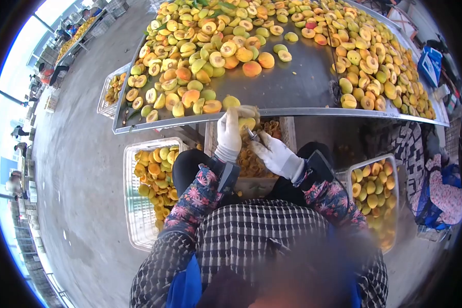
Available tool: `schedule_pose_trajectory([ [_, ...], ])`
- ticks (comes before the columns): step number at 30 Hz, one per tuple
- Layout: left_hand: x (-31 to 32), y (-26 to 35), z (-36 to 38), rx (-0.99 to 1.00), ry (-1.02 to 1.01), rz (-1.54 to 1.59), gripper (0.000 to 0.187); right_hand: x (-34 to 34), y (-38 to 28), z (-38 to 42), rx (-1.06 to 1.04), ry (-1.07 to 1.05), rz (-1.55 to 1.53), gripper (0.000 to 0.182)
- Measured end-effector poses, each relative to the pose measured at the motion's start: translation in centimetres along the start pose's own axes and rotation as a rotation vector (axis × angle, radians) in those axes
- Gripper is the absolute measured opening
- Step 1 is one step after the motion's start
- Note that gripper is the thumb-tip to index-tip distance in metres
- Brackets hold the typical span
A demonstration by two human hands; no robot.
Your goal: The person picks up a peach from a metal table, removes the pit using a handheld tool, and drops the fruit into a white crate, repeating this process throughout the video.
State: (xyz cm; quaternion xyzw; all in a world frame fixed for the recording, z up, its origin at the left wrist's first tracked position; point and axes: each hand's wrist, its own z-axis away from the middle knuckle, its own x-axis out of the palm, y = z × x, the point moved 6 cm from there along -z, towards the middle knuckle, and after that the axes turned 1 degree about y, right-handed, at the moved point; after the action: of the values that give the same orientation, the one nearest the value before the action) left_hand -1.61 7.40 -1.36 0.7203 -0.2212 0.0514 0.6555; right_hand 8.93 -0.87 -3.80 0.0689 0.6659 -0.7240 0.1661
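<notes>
Reached forward with left arm (197,192) and right arm (331,192), both bent and angled inward. Held gloved left hand (230,134) slightly farther forward, with fingers (248,111) curled toward the right. Brought gloved right hand (281,155) near it, with fingers (262,146) bent in a grip and pointing forward and leftward from the wrist (299,170).

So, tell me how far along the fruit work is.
Partway, it seems. Apparently done: the pieces in the left crate. In hand: a fruit in the left hand, a metal tool in the right hand. Likely remaining: many halves, some showing pits, on the table.
</notes>
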Motion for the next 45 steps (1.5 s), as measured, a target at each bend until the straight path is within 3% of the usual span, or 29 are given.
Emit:
schedule_pose_trajectory([
  [2, -0.1, 0.3, -0.2, -0.029, -0.124, -0.142, 0.063, 0.0, -0.6, 0.3, -0.03, -0.027, 0.015, 0.033],
  [5, 0.0, -0.7, 0.0, -0.408, -0.167, -0.214, 0.066, -0.4, -1.2, 0.8, -0.118, -0.027, 0.371, 0.032],
  [8, 0.1, -1.3, -0.3, -0.36, -0.309, -0.156, 0.066, 0.5, -0.1, 0.9, -0.147, -0.06, 0.013, 0.029],
  [11, 0.4, -1.7, -0.3, -0.391, -0.367, -0.003, 0.066, 1.6, 0.4, 2.2, 0.427, -0.252, -0.598, 0.024],
  [14, 0.9, -1.7, -0.3, -0.384, -0.363, 0.108, 0.064, 1.7, -0.7, 2.9, 0.512, -0.239, -0.852, 0.021],
  [17, 1.2, -2.4, 0.0, -0.45, -0.177, 0.319, 0.06, 1.9, -0.6, 3.1, 0.528, -0.244, -0.993, 0.022],
  [20, 1.3, -2.0, 0.5, -0.507, 0.044, 0.323, 0.057, 1.9, -0.3, 2.9, 0.504, -0.19, -0.973, 0.025],
  [23, -1.6, -2.8, -0.7, -0.513, 0.141, 0.366, 0.051, 1.3, -1.8, 3.7, 0.292, -0.324, -0.93, 0.025],
  [24, -4.0, -1.2, -0.8, -0.407, 0.325, 0.173, 0.047, 0.7, -1.5, 3.7, 0.286, -0.275, -0.795, 0.027],
  [25, -6.4, 0.6, -1.1, -0.235, 0.223, 0.045, 0.042, -0.1, -1.3, 3.5, 0.274, -0.219, -0.663, 0.03],
  [26, -9.2, 2.5, -1.4, -0.14, 0.278, -0.165, 0.043, -1.0, -1.0, 3.3, 0.258, -0.159, -0.536, 0.033],
  [27, -12.0, 4.5, -1.6, -0.059, 0.352, -0.384, 0.046, -1.4, 2.9, 2.4, 0.152, -0.179, -0.127, 0.044],
  [28, -15.0, 5.9, -1.6, -0.095, 0.42, -0.557, 0.04, -1.8, 5.0, 2.1, 0.042, -0.132, 0.08, 0.045],
  [29, -16.5, 8.6, -1.6, 0.062, 0.409, -1.115, 0.036, -1.7, 6.4, 2.4, -0.065, -0.084, 0.286, 0.047],
  [30, -17.9, 9.1, -1.3, -0.039, 0.438, -1.145, 0.03, -1.9, 5.3, 2.6, 0.027, -0.056, 0.322, 0.046],
  [32, -17.9, 10.1, -1.4, 0.411, 0.436, -1.517, 0.028, -1.9, 4.3, 2.9, 0.145, -0.018, 0.387, 0.044],
  [35, -12.1, 8.7, -3.7, 0.353, 0.203, -1.436, 0.026, -1.4, 5.1, 2.3, 0.224, 0.014, 0.464, 0.043],
  [39, -4.2, 2.7, -7.6, 0.291, -0.275, -1.328, 0.034, -1.0, 5.8, 1.8, 0.116, 0.022, 0.528, 0.041],
  [40, -2.8, 1.5, -8.0, 0.201, -0.345, -1.459, 0.038, -0.8, 6.4, 1.7, 0.119, 0.014, 0.558, 0.041],
  [42, -2.3, -1.1, -8.9, -0.065, -0.413, -1.631, 0.04, -0.9, 6.0, 1.9, 0.121, 0.017, 0.575, 0.041],
  [45, -2.5, -1.4, -10.2, -0.076, -0.462, -1.645, 0.038, -1.4, 4.6, 2.5, 0.102, 0.042, 0.515, 0.043],
])
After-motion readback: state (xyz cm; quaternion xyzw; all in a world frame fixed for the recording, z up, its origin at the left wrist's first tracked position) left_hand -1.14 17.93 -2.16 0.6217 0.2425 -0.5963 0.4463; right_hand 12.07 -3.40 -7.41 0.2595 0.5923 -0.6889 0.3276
